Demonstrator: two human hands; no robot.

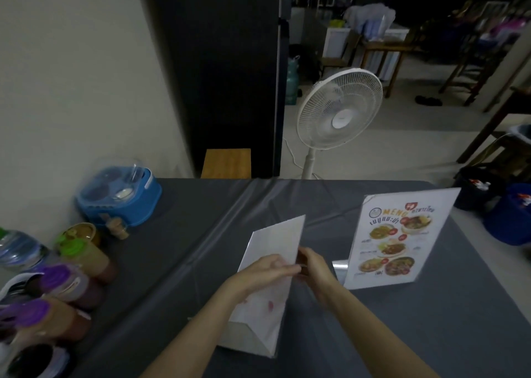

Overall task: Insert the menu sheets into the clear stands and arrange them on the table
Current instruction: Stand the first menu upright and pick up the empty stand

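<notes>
At the right of the frame a clear stand (402, 238) is standing upright on the grey table (431, 334), showing a printed menu sheet. The word "MENU" is reading clearly in orange capitals near its top; beneath it runs a line of script too small and blurred to make out, a round logo sits at its top left, and photographs of dishes with red tags are filling the rest of the page.

In the lower centre a second stand (255, 337) is resting on the table with a white menu sheet (275, 242) rising out of its top, blank side facing the camera, faint red marks showing through lower down. The left hand (265, 270) is lying over the sheet's near face with fingers curled toward its right edge, and the right hand (311, 265) is meeting it at that edge, fingertips pressed on the paper; both appear to be pinching the sheet, though blur is hiding the exact contact. The sheet's upper half is sticking up above the hands, its lower part and the stand's base lying below them.

Along the left edge squeeze bottles (69, 283) with purple and green caps are standing grouped, their labels unreadable. Behind them a blue condiment caddy (120, 199) is sitting under a clear cover. A white pedestal fan (339, 110) is standing beyond the table's far edge.
</notes>
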